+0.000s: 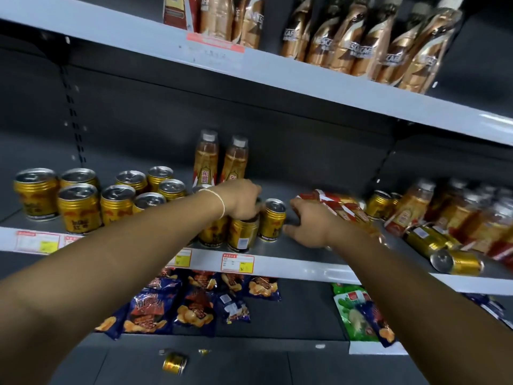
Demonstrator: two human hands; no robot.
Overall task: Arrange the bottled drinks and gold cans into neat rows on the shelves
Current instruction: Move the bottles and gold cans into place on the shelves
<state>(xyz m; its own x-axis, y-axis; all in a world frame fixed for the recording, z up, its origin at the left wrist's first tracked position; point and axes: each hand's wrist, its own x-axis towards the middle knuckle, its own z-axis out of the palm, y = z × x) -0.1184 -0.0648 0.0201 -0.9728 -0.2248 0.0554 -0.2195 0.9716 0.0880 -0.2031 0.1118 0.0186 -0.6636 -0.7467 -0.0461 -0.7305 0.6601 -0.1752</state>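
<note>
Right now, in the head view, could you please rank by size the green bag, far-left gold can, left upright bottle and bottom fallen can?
1. green bag, partly hidden.
2. far-left gold can and left upright bottle: unranked; can nearer, wider, bottle taller.
3. bottom fallen can.

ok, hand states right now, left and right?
Left hand: grips the top of a gold can.
Right hand: by the lying bottle; grip cannot be told.
</note>
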